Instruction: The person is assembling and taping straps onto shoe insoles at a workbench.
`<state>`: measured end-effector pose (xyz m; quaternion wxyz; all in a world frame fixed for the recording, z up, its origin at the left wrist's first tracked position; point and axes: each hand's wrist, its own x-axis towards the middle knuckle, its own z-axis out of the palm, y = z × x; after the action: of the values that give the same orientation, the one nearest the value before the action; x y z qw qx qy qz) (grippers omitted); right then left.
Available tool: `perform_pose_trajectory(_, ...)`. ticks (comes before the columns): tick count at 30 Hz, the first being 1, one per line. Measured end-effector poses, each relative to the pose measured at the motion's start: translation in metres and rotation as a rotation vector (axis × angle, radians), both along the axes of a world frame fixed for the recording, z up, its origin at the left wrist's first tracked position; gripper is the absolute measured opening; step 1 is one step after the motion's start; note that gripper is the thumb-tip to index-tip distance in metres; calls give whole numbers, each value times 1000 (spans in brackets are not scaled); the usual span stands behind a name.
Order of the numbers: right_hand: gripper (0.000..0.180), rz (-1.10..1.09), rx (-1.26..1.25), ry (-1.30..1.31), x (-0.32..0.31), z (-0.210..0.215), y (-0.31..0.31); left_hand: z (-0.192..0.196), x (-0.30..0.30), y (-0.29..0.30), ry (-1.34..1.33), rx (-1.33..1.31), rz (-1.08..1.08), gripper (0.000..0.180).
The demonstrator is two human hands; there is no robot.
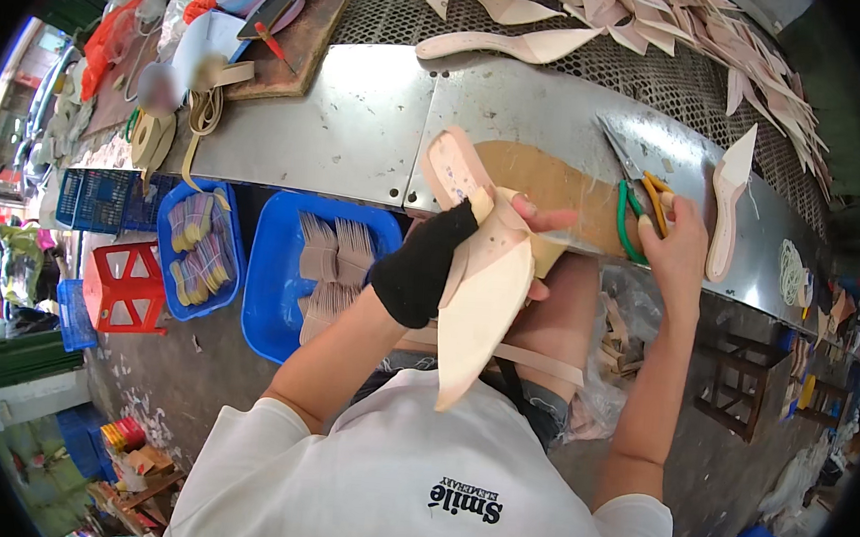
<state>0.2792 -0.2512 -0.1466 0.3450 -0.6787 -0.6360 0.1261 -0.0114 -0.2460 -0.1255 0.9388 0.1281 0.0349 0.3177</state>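
My left hand (429,258), in a black fingerless glove, grips a pale shoe insole (488,293) with a long pointed end toward my body and a pinkish rounded end toward the table. Its fingers wrap around the middle, some showing past the right edge. On the metal tabletop at the right lie scissors (629,163), blades pointing away, with one green and one orange handle. My right hand (675,241) closes its thumb and fingers on the orange handle. Just right of it another pointed insole (729,205) lies on the table.
A brown board (545,192) lies at the metal table's (351,113) near edge. Insoles (656,25) are heaped on black mesh behind. Blue tubs (274,288) of bundled pieces, a red stool (125,287) and tape rolls (150,139) are at left. A dark wooden stool (736,385) stands right.
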Motion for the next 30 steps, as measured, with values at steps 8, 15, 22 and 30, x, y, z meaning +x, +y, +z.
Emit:
perform_pose_trajectory(8,30,-11,-164,-325,17,-4,8,7,23,-1,9,32,399,36)
perform_pose_trajectory(15,36,222,-300,1008,-97,17,-97,8,23,7,87,16,669,36)
perform_pose_trajectory(22,40,219,-172,1016,-133,18,-98,1,30,4,97,43,654,36)
perform_pose_trajectory(30,21,-45,-316,810,-99,5,-80,-6,16,10,382,113,580,36)
